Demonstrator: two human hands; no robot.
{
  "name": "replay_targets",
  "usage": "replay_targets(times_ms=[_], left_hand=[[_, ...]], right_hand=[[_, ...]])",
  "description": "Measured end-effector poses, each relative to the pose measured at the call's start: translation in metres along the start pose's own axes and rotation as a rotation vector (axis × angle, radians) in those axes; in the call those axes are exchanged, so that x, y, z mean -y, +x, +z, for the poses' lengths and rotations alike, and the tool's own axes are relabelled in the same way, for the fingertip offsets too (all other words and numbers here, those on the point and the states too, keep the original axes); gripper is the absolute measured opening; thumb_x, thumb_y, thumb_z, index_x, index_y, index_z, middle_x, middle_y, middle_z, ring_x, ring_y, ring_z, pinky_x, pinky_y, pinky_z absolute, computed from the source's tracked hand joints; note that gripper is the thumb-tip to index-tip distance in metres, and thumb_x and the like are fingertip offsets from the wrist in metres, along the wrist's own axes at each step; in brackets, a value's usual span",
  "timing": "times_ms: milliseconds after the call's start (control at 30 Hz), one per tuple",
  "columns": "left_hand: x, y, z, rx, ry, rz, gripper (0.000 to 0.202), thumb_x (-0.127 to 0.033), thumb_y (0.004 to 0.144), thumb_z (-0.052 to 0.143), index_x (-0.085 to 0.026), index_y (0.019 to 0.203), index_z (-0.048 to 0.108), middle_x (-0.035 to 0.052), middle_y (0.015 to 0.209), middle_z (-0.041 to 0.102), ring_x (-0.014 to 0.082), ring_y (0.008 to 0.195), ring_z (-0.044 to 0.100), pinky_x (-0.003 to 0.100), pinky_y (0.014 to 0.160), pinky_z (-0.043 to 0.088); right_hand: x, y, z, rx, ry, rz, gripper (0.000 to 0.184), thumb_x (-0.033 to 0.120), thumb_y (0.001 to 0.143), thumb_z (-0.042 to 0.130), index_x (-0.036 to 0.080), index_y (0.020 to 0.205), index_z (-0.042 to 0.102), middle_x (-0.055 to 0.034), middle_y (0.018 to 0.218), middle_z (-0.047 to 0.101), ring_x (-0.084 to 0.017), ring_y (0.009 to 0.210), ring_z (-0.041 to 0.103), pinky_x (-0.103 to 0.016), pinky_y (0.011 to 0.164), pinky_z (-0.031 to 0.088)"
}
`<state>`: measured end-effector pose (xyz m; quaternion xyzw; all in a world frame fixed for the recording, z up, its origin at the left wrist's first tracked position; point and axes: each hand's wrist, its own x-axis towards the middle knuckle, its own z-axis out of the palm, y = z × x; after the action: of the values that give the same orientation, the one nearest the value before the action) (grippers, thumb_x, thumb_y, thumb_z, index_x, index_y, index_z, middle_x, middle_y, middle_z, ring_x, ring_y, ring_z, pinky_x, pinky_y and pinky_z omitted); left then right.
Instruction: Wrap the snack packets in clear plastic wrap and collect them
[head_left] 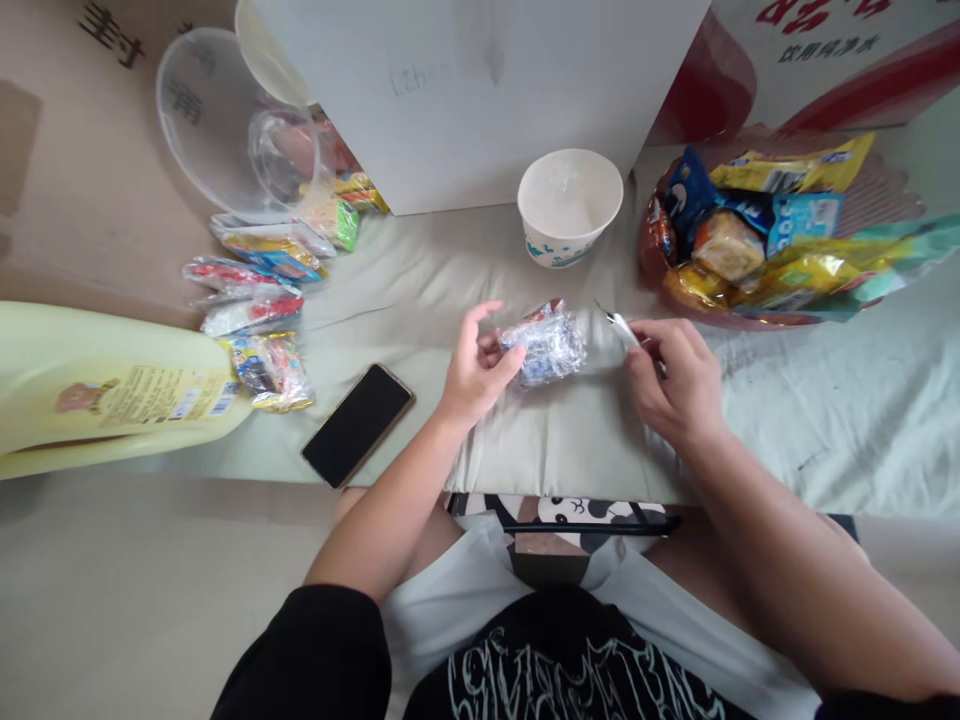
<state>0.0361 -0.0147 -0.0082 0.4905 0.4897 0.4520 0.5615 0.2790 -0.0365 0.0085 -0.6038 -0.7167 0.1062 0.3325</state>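
My left grip holds the nine-o'clock end of a clear-wrapped packet at the cloth-covered worktop. At its three o'clock, my right grip closes on a slim white tool, its dark point apart from the wrapping. Paper cup at twelve, snack-filled basket at two, phone at eight.

On the pale green cloth, the clear plastic-wrapped packet lies at the left hand, before the round white paper bowl and the large white rectangular box behind it. The round reddish plastic basket sits right, the black rectangular phone left.
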Motion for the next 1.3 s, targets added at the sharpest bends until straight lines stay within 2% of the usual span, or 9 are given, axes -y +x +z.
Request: replay_targets(times_ms=[167,333,500,633,767,867,1033,1133,1300], left_hand=[[-0.01,0.0,0.0,-0.018,0.381,0.242,0.029,-0.049,0.093,0.058,-0.024,0.104,0.068,0.0097,0.116,0.067,0.0241,0.107,0.067,0.035,0.081,0.058],[-0.011,0.001,-0.003,0.173,0.514,0.298,0.058,-0.039,0.071,0.078,-0.024,0.125,0.062,0.012,0.13,0.061,0.0261,0.106,0.065,0.038,0.085,0.058],[-0.009,0.001,-0.004,0.205,0.564,0.352,0.061,-0.032,0.072,0.073,-0.026,0.131,0.06,0.0112,0.132,0.061,0.0296,0.122,0.06,0.045,0.106,0.051],[-0.012,0.003,-0.012,0.211,0.534,0.302,0.056,-0.03,0.072,0.07,-0.025,0.128,0.061,0.0121,0.132,0.061,0.0272,0.114,0.063,0.039,0.091,0.056],[-0.014,0.008,-0.027,0.154,0.428,0.204,0.053,-0.034,0.073,0.071,-0.026,0.125,0.061,0.0086,0.118,0.066,0.0176,0.083,0.063,0.029,0.066,0.052],[-0.013,0.009,-0.032,0.108,0.37,0.16,0.049,-0.035,0.075,0.069,-0.026,0.123,0.059,0.0076,0.112,0.068,0.0164,0.078,0.062,0.028,0.064,0.051],[-0.009,0.005,-0.023,-0.093,0.596,0.339,0.052,-0.025,0.075,0.065,-0.025,0.126,0.055,0.0137,0.143,0.054,0.0298,0.126,0.057,0.043,0.097,0.052],[-0.006,0.004,-0.016,-0.256,0.677,0.405,0.039,-0.026,0.084,0.061,-0.025,0.122,0.054,0.0146,0.139,0.053,0.0306,0.134,0.051,0.05,0.11,0.045],[-0.002,0.002,-0.003,-0.05,0.753,0.405,0.044,-0.042,0.077,0.077,-0.025,0.114,0.06,0.0122,0.126,0.061,0.0318,0.124,0.058,0.05,0.108,0.046]], right_hand=[[0.009,-0.006,0.002,0.117,0.139,-0.132,0.031,0.029,0.101,0.043,0.024,0.114,0.071,-0.0101,0.101,0.074,-0.023,0.091,0.071,-0.036,0.079,0.056],[0.009,-0.008,0.01,0.147,0.204,-0.193,0.032,0.028,0.102,0.045,0.02,0.114,0.073,-0.01,0.101,0.076,-0.02,0.087,0.073,-0.031,0.075,0.057],[0.006,-0.005,0.01,0.275,0.175,-0.205,0.032,0.031,0.101,0.048,0.022,0.116,0.076,-0.0092,0.103,0.077,-0.02,0.084,0.073,-0.031,0.072,0.057],[-0.007,0.0,-0.005,0.342,0.153,-0.215,0.033,0.032,0.101,0.048,0.023,0.116,0.077,-0.0075,0.098,0.077,-0.018,0.079,0.072,-0.03,0.07,0.056],[-0.021,-0.002,-0.017,0.305,-0.014,-0.146,0.03,0.035,0.099,0.052,0.026,0.112,0.078,-0.0063,0.097,0.078,-0.02,0.079,0.073,-0.032,0.065,0.054],[-0.023,-0.004,-0.015,0.224,-0.082,-0.102,0.029,0.034,0.098,0.052,0.024,0.111,0.076,-0.0078,0.099,0.077,-0.023,0.086,0.072,-0.034,0.07,0.054],[-0.017,-0.001,-0.003,0.08,-0.264,-0.068,0.025,0.031,0.097,0.053,0.022,0.107,0.074,-0.0108,0.104,0.076,-0.028,0.092,0.068,-0.042,0.081,0.051],[-0.012,-0.001,0.001,0.05,-0.281,-0.09,0.022,0.029,0.095,0.055,0.023,0.106,0.073,-0.0107,0.107,0.075,-0.028,0.093,0.065,-0.043,0.081,0.048],[-0.002,-0.005,0.008,0.072,-0.154,-0.191,0.018,0.026,0.093,0.056,0.024,0.102,0.072,-0.0092,0.101,0.073,-0.028,0.096,0.065,-0.044,0.083,0.049]])
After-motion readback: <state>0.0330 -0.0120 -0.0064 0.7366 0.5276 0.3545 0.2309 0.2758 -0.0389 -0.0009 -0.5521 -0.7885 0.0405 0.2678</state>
